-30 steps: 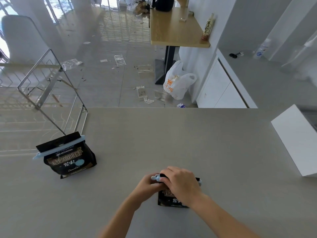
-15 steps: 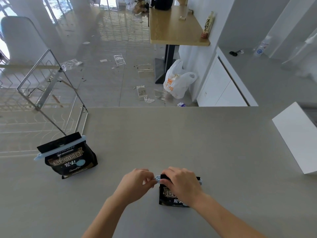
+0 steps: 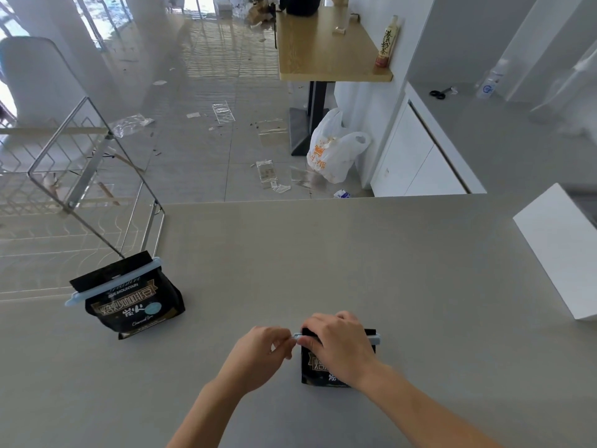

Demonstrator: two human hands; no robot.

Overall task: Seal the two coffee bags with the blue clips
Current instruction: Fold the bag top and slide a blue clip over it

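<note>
Two black coffee bags stand on the grey counter. The left bag [image 3: 135,302] has a pale blue clip [image 3: 111,281] across its folded top. The near bag [image 3: 318,367] stands upright in front of me, with a second blue clip [image 3: 374,338] lying across its top; only the clip's two ends show. My right hand [image 3: 339,344] covers the top of this bag and presses on the clip. My left hand [image 3: 261,354] pinches the clip's left end with thumb and fingertips.
A wire rack [image 3: 97,176] stands at the counter's left, just behind the left bag. A white box [image 3: 562,250] lies at the right edge. Beyond the counter's far edge are the floor with scraps, a white plastic bag [image 3: 336,150] and a wooden table [image 3: 326,46].
My left hand has slid off the near bag's top to the left and now pinches the clip's left end. The right hand stays on the bag's top.
</note>
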